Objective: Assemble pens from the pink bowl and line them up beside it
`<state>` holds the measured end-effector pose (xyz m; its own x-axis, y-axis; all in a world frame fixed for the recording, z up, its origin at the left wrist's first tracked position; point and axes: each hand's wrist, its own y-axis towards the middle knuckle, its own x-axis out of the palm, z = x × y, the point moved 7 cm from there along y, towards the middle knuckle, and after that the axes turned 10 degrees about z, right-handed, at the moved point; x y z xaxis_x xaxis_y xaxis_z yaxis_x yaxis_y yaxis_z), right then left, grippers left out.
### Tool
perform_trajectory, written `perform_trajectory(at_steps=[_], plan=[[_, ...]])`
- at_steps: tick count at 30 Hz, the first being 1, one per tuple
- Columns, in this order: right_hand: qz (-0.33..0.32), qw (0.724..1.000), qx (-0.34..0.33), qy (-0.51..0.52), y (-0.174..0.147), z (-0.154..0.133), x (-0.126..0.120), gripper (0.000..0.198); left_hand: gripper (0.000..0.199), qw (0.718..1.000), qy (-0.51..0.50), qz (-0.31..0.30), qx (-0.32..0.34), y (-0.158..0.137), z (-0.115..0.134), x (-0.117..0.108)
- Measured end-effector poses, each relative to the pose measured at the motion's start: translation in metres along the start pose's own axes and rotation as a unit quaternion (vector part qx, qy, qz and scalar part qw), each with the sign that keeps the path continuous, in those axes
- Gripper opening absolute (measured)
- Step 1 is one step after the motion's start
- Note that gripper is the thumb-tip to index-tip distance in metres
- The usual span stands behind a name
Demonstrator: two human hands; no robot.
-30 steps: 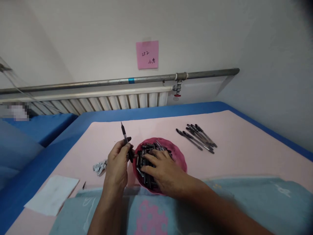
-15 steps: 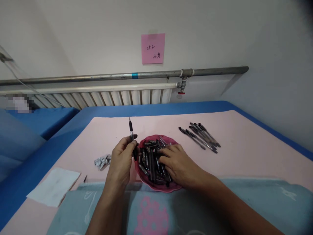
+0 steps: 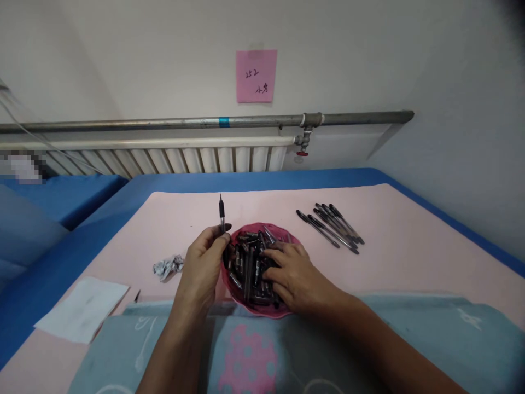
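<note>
Pen [image 3: 222,210] is standing nearly upright, tip up, just by the L edge of the pink basket [image 3: 267,312]. Your L hand [image 3: 202,265] is pinching it btwn thumb & fingers, closed around its lower part. Your R hand [image 3: 296,274] is reaching into the basket, fingers part-bent among the blk pen parts [image 3: 248,271]; can't tell if it's gripping any. Several blk-ended pens [image 3: 334,235] are lying bunched on the pink surface [image 3: 410,241], R of the basket. Crumpled wad [image 3: 167,268] is lying L of your L hand, w/ white sheet [image 3: 84,309] further L & closer to you.
</note>
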<state>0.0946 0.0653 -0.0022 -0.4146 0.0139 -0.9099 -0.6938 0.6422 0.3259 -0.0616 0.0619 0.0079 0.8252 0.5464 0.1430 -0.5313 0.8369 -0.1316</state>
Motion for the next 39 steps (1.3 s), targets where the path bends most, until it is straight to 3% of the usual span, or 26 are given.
perform_trajectory(at_steps=[13, 23, 39], plan=[[-0.038, 0.999, -0.020, -0.004, 0.003, -0.006, 0.010, 0.018, 0.017, 1.000, 0.000, -0.021, -0.002, -0.005, 0.001, 0.006], [-0.113, 0.993, -0.010, -0.039, 0.010, -0.010, 0.017, 0.017, 0.019, 0.999, 0.028, -0.040, 0.002, -0.006, 0.001, 0.008], [-0.110, 0.994, -0.014, 0.005, 0.011, -0.007, 0.018, 0.020, 0.020, 0.998, 0.035, -0.049, -0.002, -0.007, 0.001, 0.010]])
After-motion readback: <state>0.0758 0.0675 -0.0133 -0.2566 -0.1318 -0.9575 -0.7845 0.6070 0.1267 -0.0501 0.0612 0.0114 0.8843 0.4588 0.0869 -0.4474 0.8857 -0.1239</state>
